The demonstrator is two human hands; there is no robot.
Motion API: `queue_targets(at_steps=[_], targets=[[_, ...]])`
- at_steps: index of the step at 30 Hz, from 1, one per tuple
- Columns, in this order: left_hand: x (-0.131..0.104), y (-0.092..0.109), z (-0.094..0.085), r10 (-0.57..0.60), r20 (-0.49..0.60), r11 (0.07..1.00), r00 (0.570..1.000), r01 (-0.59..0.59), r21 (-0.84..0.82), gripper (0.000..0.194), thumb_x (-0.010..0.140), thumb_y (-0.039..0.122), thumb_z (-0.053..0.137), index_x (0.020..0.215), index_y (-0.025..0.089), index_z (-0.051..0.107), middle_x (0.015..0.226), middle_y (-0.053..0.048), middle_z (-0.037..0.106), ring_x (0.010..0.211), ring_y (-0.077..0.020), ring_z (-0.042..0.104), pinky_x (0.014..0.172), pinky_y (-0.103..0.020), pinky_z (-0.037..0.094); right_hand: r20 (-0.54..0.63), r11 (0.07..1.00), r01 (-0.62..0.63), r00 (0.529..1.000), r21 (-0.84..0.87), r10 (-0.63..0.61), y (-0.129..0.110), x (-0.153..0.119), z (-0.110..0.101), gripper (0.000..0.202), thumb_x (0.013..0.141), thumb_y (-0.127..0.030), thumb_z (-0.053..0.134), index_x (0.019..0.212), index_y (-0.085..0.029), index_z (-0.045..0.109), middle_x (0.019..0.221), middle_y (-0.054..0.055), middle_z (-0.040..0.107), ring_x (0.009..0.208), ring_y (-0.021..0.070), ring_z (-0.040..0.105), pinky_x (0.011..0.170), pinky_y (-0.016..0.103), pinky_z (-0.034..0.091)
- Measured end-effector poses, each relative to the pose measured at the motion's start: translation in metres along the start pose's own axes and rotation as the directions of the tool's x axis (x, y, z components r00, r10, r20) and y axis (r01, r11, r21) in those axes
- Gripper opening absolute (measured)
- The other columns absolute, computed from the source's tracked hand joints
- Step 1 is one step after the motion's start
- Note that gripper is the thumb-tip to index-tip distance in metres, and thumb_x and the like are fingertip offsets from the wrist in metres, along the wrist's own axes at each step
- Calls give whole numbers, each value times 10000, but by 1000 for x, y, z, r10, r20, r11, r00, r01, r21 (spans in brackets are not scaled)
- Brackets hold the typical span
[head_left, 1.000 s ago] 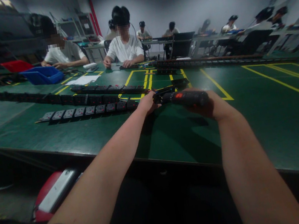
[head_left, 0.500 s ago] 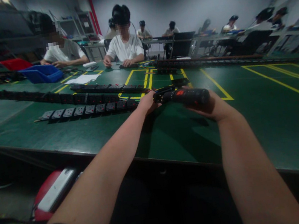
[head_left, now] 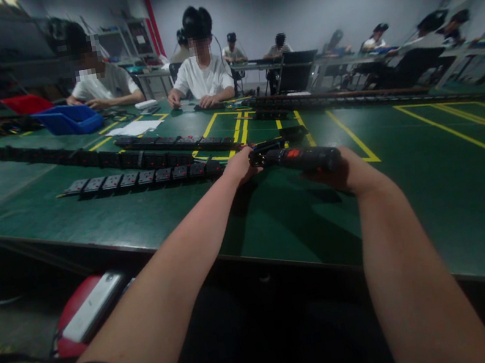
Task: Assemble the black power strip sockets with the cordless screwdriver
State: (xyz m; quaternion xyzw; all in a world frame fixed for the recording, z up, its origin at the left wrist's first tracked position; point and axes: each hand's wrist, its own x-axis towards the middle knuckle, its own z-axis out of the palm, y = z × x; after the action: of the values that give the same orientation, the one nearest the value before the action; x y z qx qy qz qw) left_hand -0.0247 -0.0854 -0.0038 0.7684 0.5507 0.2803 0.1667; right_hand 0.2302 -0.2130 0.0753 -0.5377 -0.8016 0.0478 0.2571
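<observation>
A black cordless screwdriver (head_left: 306, 157) with orange marks lies level, its tip pointing left. My right hand (head_left: 339, 174) is closed round its grip, which the tool's body mostly hides. Close to the tip, my left hand (head_left: 240, 166) is closed at the right end of a black segmented strip (head_left: 144, 178) with small red spots. The left fingertips and the spot where the tip meets the work are hidden. Behind this strip lie a second segmented strip (head_left: 180, 142) and a longer dark one (head_left: 66, 156).
On the green table (head_left: 137, 221), with yellow tape lines, stand a blue bin (head_left: 67, 119) and a red bin (head_left: 27, 104). White paper (head_left: 135, 128) lies near them. Long dark strips (head_left: 340, 97) run along the far right. Across the table sits a person (head_left: 201, 77), with others beyond.
The screwdriver's rear end has dipped slightly, and my right hand with it has shifted a little. My left hand and the strips look unmoved.
</observation>
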Motion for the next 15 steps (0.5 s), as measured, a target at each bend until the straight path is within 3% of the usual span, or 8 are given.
queue_targets(at_steps=[5, 10, 15], targets=[[4, -5, 4, 22, -15, 1000, 1000, -22, 4, 688, 746, 366, 875, 1364, 228, 607, 1238, -127, 753, 1160, -317, 703, 1009, -398, 542, 17, 993, 0, 1000, 115, -2, 2, 2, 5, 320, 775, -290, 717, 1069, -171, 755, 1009, 125, 790, 952, 305, 741, 908, 436, 580], [4, -3, 3, 62, 4, 998, 998, -62, 26, 775, 772, 338, 849, 1476, 205, 555, 1363, -127, 718, 1230, -305, 679, 1077, -386, 514, 34, 997, 7, 999, 75, -9, 2, 4, 6, 273, 765, -319, 707, 1014, -213, 747, 961, 102, 782, 932, 318, 735, 917, 479, 574], [3, -1, 1, 63, 17, 998, 998, -63, 20, 748, 776, 347, 843, 1458, 188, 580, 1357, -135, 723, 1217, -312, 688, 1067, -395, 523, 11, 997, 18, 1000, 79, -19, 7, 5, 9, 280, 763, -334, 705, 1018, -230, 751, 956, 92, 779, 911, 314, 733, 906, 490, 579]])
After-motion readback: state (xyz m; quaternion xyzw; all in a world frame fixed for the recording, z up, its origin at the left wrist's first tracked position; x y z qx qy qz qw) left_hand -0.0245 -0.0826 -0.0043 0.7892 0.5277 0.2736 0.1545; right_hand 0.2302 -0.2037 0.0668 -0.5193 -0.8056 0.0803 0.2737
